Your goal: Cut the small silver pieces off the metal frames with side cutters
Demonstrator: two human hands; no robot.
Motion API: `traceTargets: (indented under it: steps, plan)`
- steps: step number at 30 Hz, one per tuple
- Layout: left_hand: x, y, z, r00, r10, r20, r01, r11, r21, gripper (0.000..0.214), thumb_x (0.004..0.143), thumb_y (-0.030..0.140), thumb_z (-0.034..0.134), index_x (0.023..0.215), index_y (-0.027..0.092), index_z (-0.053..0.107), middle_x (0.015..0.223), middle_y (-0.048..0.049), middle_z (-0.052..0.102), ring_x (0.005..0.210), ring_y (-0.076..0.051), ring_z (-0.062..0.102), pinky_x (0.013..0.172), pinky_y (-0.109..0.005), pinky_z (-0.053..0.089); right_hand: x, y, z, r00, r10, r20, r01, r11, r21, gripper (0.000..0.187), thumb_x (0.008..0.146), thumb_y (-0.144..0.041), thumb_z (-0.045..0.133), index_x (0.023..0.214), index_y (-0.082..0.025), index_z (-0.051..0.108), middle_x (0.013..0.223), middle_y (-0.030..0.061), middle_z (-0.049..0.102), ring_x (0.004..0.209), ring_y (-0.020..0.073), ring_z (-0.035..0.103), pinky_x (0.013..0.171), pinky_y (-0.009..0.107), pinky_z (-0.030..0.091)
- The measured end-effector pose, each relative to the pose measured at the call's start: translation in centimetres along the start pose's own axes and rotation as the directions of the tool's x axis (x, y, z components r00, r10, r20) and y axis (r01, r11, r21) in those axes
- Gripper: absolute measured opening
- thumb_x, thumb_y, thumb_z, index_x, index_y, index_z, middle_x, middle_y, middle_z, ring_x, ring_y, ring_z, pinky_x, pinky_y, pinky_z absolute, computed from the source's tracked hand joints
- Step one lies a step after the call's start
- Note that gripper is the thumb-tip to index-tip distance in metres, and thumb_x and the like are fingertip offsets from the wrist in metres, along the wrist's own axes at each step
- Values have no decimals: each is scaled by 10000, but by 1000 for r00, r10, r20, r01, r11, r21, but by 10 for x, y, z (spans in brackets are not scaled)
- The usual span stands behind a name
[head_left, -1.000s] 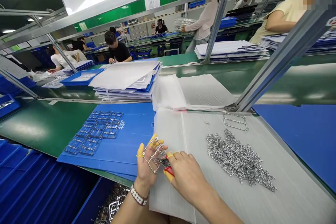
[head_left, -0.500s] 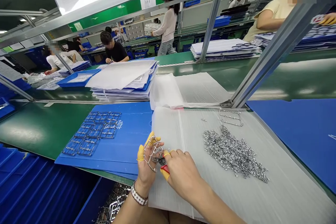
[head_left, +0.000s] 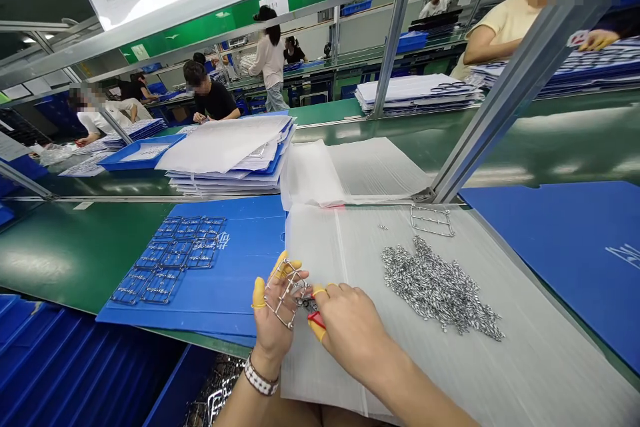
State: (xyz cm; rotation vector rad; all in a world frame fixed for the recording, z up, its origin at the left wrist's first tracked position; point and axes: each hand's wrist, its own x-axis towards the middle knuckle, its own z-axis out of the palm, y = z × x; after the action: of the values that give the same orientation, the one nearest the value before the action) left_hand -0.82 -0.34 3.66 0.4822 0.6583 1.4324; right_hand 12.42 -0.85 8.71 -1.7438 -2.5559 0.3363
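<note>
A small shiny chrome-coloured sprue frame (head_left: 283, 295) with thin crossbars rests tilted in my left hand (head_left: 273, 337), its fingers closed around it. Yellow finger covers show on both hands. My right hand (head_left: 353, 327) grips red-handled nippers (head_left: 315, 318), whose dark jaws are at the right edge of the frame; the exact cut point is too small to make out. To the right, a heap of small silvery pieces (head_left: 440, 290) lies on a whitish foam sheet (head_left: 345, 360). Behind the heap is another bare frame (head_left: 431, 220).
Several sprue frames (head_left: 175, 255) lie in rows on a blue board (head_left: 255, 260) at left. A stack of papers and boards (head_left: 225, 147) stands behind. A slanted metal post (head_left: 480, 113) rises at right. Below left, a blue bin (head_left: 167, 387) holds shiny frames. Co-workers sit and stand beyond.
The view has shifted slightly to the right. My hands keep nearly the same pose, with the nippers still at the frame's right edge. A person in the background has walked left.
</note>
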Motion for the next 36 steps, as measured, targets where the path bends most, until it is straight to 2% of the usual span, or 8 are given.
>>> traceTargets:
  steps: [5, 11, 17, 25, 29, 32, 34, 36]
  plan:
    - [-1, 6, 4, 995, -105, -5, 104, 991, -79, 599, 862, 570, 312, 1188, 155, 595, 1202, -129, 595, 1048, -278, 564, 797, -357, 464, 4, 13, -2, 997, 69, -43, -70, 997, -16, 174, 795, -274, 540, 898, -165, 629, 897, 106, 655, 865, 275, 591, 708, 373, 377]
    - [-2, 3, 6, 995, -99, -16, 98, 994, -47, 618, 851, 590, 319, 1187, 151, 595, 1224, -140, 584, 1057, -287, 560, 845, -388, 444, 7, 12, -1, 998, 52, -39, -53, 999, -10, 179, 799, -278, 538, 899, -157, 624, 907, 112, 654, 884, 277, 582, 728, 378, 362]
    - [-1, 0, 7, 995, -84, -51, 84, 996, -7, 612, 839, 603, 340, 1174, 165, 604, 1215, -132, 596, 1057, -274, 569, 792, -345, 460, 8, 10, -3, 998, 54, -31, -54, 999, -4, 168, 797, -250, 548, 897, -144, 630, 888, 122, 655, 856, 272, 595, 705, 364, 375]
    - [2, 6, 0, 988, -152, -16, 150, 984, -100, 681, 833, 634, 315, 1222, 132, 559, 1230, -178, 582, 1119, -305, 535, 828, -385, 459, 3, 19, 3, 995, 76, -61, -74, 997, 37, 151, 789, -248, 536, 879, -161, 619, 875, 105, 654, 859, 269, 595, 712, 361, 383]
    - [2, 4, -3, 987, -159, 5, 158, 978, -138, 682, 842, 628, 298, 1219, 123, 557, 1180, -182, 610, 1106, -316, 540, 871, -457, 443, 3, 27, 13, 984, 109, -139, -76, 971, 225, 181, 790, -266, 516, 933, -183, 591, 887, 74, 643, 866, 232, 591, 733, 336, 394]
    - [4, 7, -1, 986, -167, 21, 168, 974, -148, 701, 836, 640, 294, 1206, 110, 565, 1154, -191, 621, 1092, -323, 549, 906, -493, 421, 7, 31, 24, 961, 193, -198, -74, 870, 487, 187, 791, -265, 491, 959, -203, 546, 927, 43, 631, 851, 182, 592, 724, 289, 413]
    - [3, 16, -1, 986, -161, 34, 164, 978, -131, 711, 829, 649, 292, 1203, 112, 568, 1154, -193, 621, 1081, -335, 556, 918, -531, 407, 10, 35, 31, 953, 233, -192, -80, 808, 583, 178, 794, -248, 465, 959, -211, 520, 919, 28, 627, 817, 164, 593, 699, 274, 419]
    - [-1, 34, -6, 990, -137, 40, 140, 987, -81, 728, 822, 660, 276, 1215, 117, 560, 1162, -196, 615, 1074, -350, 559, 927, -577, 384, 12, 39, 38, 964, 212, -160, -78, 801, 593, 162, 793, -232, 457, 944, -211, 511, 894, 21, 624, 802, 162, 591, 682, 269, 414]
